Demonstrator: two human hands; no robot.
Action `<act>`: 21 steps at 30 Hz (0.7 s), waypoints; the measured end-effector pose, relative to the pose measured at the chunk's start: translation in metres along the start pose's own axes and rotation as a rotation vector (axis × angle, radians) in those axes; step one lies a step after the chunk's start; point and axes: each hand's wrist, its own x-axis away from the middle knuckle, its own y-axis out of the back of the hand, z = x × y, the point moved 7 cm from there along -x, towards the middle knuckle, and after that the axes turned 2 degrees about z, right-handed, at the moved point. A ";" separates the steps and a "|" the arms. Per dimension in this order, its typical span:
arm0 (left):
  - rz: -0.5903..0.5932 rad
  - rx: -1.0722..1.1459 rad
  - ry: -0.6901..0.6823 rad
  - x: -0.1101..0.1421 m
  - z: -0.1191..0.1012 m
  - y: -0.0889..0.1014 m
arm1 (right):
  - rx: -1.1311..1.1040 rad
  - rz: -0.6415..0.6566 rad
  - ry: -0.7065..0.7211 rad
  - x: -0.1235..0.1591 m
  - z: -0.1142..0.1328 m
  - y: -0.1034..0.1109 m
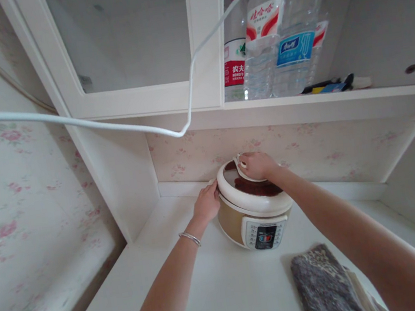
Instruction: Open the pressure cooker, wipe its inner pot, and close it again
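Note:
A small electric cooker with a tan body, a white rim and a dark glass lid stands on the white counter near the back wall. Its control panel faces me. My right hand is closed over the white handle on top of the lid. My left hand rests against the cooker's left side, fingers curled on the rim. A thin bracelet circles my left wrist.
A grey patterned cloth lies on the counter at the front right. A white cable hangs across the view. Several water bottles stand on the shelf above, beside a white cabinet door. Floral wallpaper covers the left wall.

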 end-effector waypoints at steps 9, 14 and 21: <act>0.013 0.029 0.005 0.000 0.000 0.001 | 0.002 -0.007 -0.039 0.002 0.000 0.001; 0.013 0.035 0.003 0.000 -0.003 0.003 | 0.021 0.064 -0.080 0.001 0.000 0.003; 0.068 0.105 0.103 -0.004 0.009 0.001 | 0.033 0.084 -0.137 -0.023 -0.009 0.021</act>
